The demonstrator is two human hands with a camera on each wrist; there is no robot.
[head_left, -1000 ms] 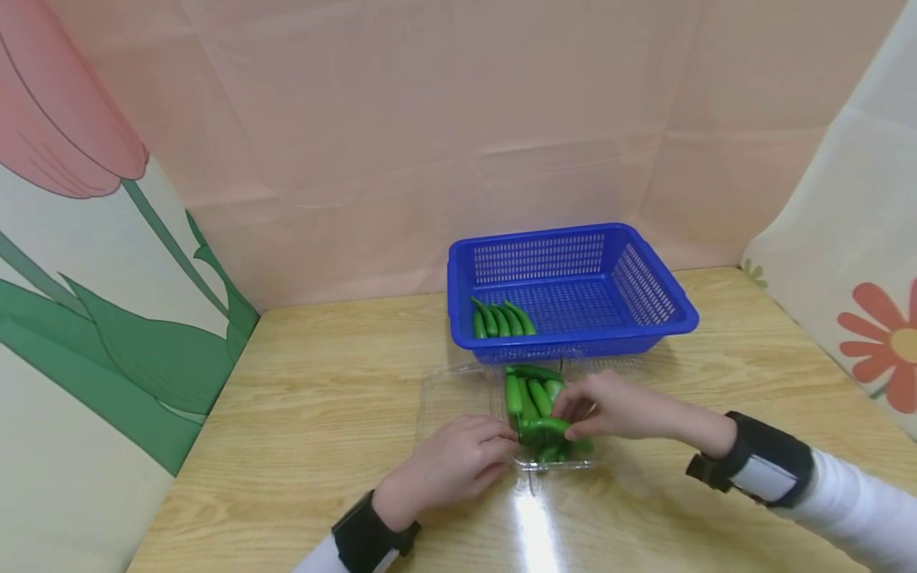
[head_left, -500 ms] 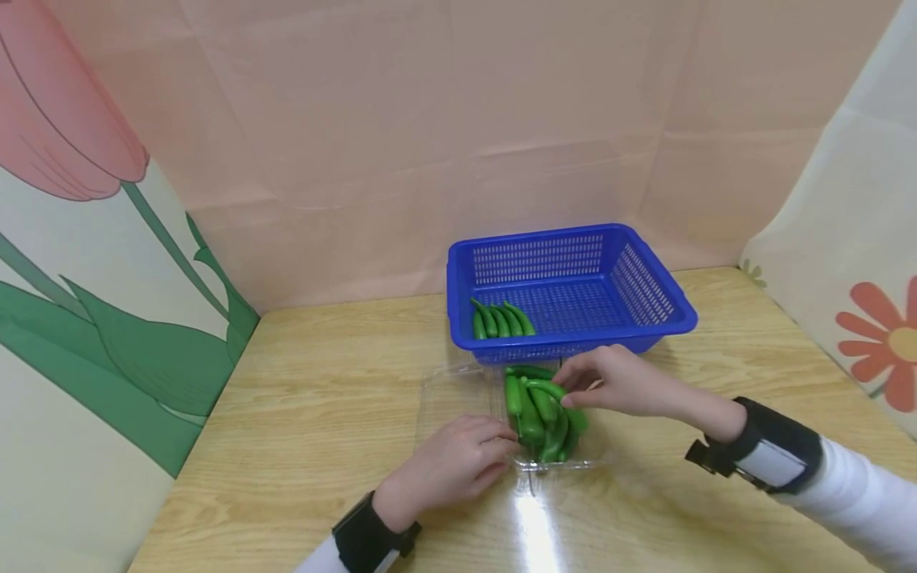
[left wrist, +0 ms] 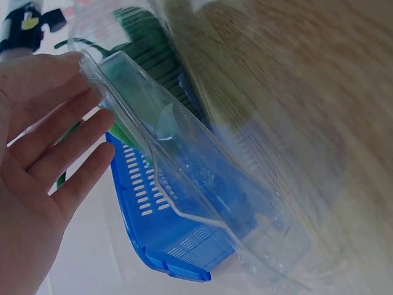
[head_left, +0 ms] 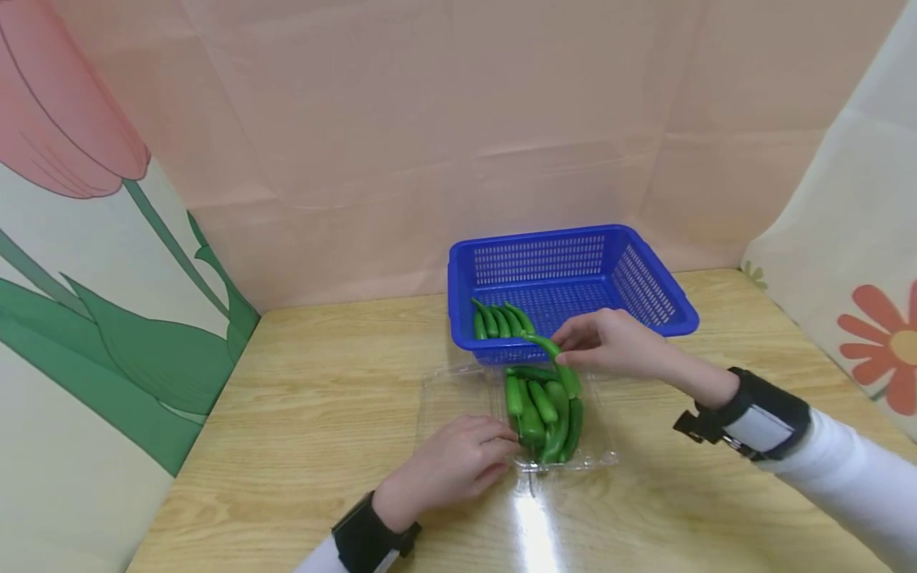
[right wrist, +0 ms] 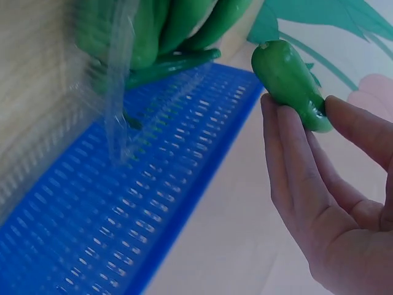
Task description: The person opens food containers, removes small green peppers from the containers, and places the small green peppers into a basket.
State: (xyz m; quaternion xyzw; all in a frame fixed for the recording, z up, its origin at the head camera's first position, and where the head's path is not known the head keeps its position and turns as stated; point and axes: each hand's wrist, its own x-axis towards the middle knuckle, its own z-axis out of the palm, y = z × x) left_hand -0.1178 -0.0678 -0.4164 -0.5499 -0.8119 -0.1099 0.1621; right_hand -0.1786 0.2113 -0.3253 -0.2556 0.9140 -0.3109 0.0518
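In the head view my right hand (head_left: 609, 342) pinches a green chili pepper (head_left: 555, 354) between thumb and fingers, over the near rim of the blue basket (head_left: 645, 326). The right wrist view shows the held pepper (right wrist: 288, 83) end-on at the fingertips. Several more green peppers (head_left: 544, 422) lie in a clear plastic clamshell box (head_left: 598, 458) in front of the basket. My left hand (head_left: 458, 458) rests by the box's left side; in the left wrist view its extended fingers (left wrist: 73, 157) touch the box's clear rim (left wrist: 153, 147).
A few green peppers (head_left: 501, 320) lie side by side at the basket's near left. The box's clear lid (head_left: 451, 398) lies folded out to the left on the wooden table (head_left: 308, 414). A pink cloth backdrop (head_left: 344, 159) stands behind the basket.
My right hand has lifted a pepper out of the clear box and carried it away from me to the basket's near rim. The left hand has stayed in place.
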